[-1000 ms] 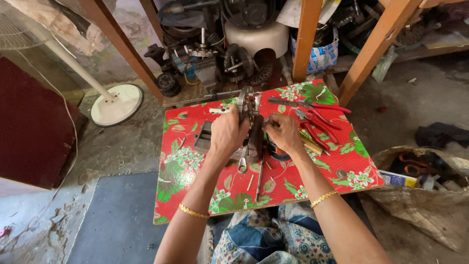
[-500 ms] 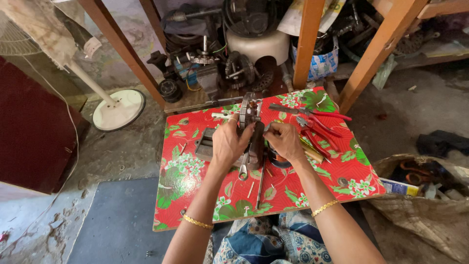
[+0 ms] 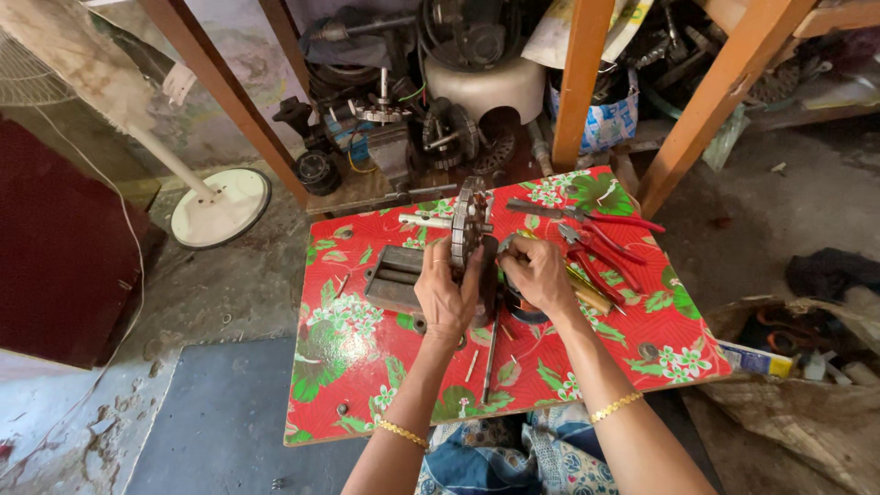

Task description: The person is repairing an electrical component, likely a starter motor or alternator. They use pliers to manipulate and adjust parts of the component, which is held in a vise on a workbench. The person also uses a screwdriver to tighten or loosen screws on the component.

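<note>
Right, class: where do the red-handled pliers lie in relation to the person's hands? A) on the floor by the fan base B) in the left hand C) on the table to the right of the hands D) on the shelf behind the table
C: the red-handled pliers lie on the floral-covered table, right of the right hand and left hand, which hold the metal motor part.

A repair workshop — old motor parts piled on the floor (very dusty), red-handled pliers lying nearby.

At frame centre, left hand and right hand grip a motor rotor upright over the red floral table; pliers lie right of them.
</note>
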